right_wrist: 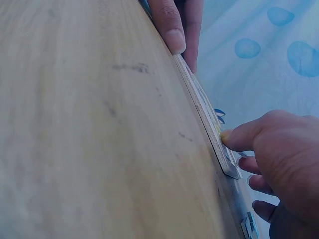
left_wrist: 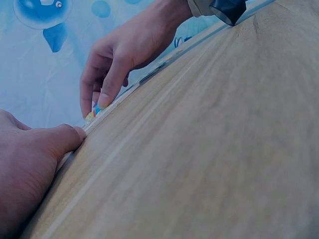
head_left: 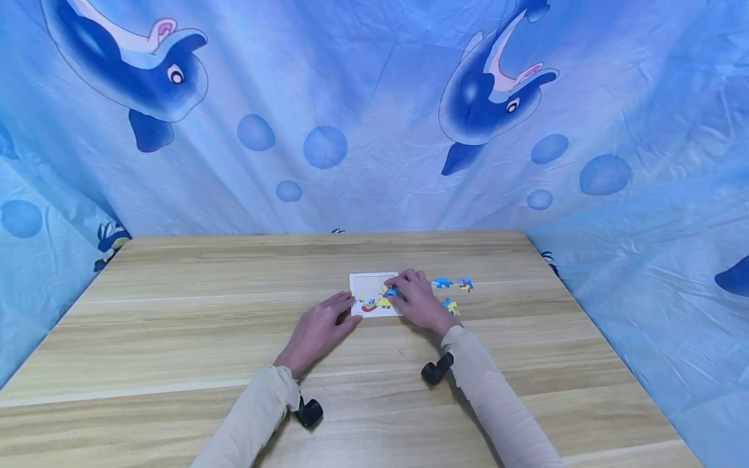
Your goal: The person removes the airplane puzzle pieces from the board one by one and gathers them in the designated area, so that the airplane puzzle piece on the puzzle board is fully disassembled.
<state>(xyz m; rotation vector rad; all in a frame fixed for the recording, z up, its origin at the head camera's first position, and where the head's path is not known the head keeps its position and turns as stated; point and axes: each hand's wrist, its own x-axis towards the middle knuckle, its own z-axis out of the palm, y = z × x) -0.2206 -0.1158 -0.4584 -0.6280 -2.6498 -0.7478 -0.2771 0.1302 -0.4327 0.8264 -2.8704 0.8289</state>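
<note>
Puzzle board (head_left: 367, 285), partly filled
White-rimmed, it lies flat on the desk (head_left: 234, 338), bright pieces (head_left: 368, 305) along its near side, a blue piece (head_left: 390, 292) at the right hand (head_left: 418, 302); loose pieces (head_left: 443, 283), mostly blue, lie to its right.

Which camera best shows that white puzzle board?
The head view: it looks down on the white puzzle board, showing its face, though the right hand covers part. The right wrist view shows mainly its edge; the left wrist view, only a thin sliver.
</note>
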